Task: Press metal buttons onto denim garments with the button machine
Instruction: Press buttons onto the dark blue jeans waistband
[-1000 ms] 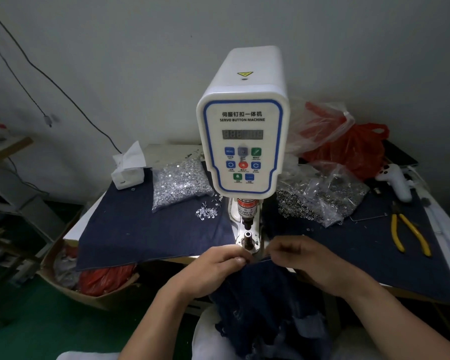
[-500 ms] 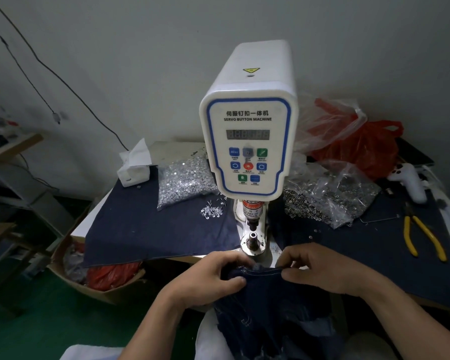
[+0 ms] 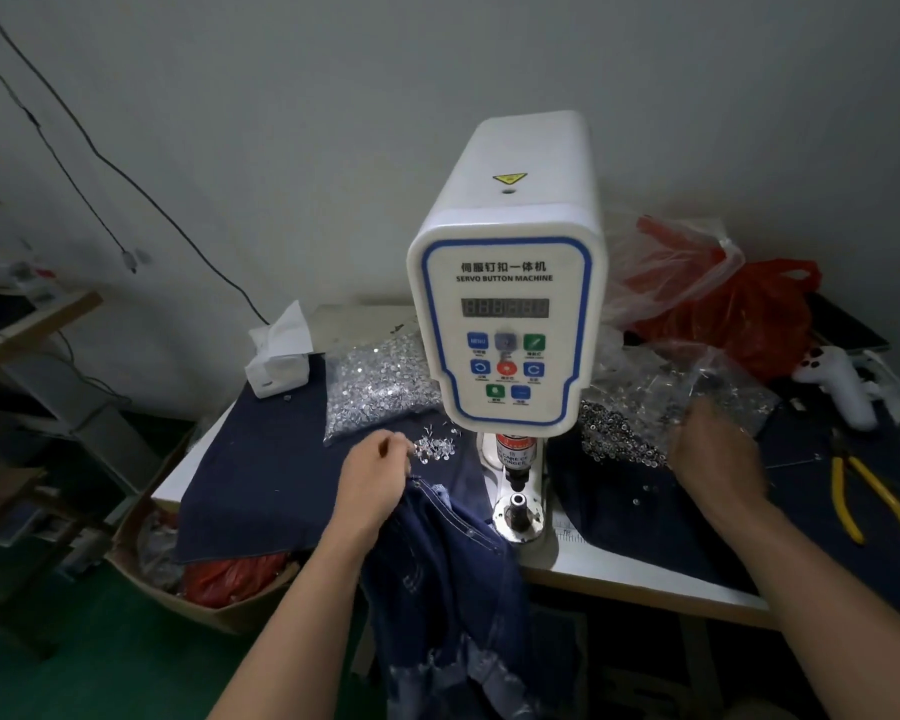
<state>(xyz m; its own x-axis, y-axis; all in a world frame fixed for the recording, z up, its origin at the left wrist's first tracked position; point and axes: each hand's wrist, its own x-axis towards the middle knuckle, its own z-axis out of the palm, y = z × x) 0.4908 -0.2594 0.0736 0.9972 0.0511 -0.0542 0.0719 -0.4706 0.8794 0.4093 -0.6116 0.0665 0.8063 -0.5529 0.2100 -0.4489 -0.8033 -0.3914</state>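
The white servo button machine (image 3: 505, 314) stands mid-table, its round lower die (image 3: 518, 506) bare under the punch. A dark blue denim garment (image 3: 448, 579) hangs from the table's front edge, left of the die. My left hand (image 3: 378, 480) grips the garment's top edge, with its fingertips at a small heap of loose silver tacks (image 3: 435, 449). Off to the right, my right hand (image 3: 713, 454) is motion-blurred over the pile of ring-shaped metal buttons (image 3: 614, 433); its fingers are unreadable.
A clear bag of silver tacks (image 3: 380, 387) and a tissue box (image 3: 276, 356) lie back left on the dark cloth (image 3: 261, 470). Yellow pliers (image 3: 874, 506), a white controller (image 3: 837, 381) and a red plastic bag (image 3: 749, 309) are at the right. A cardboard box (image 3: 178, 600) sits below left.
Both hands have left the die. The left moved up and left to the loose tacks, taking the garment's edge along. The right let go and swung right to the button pile.
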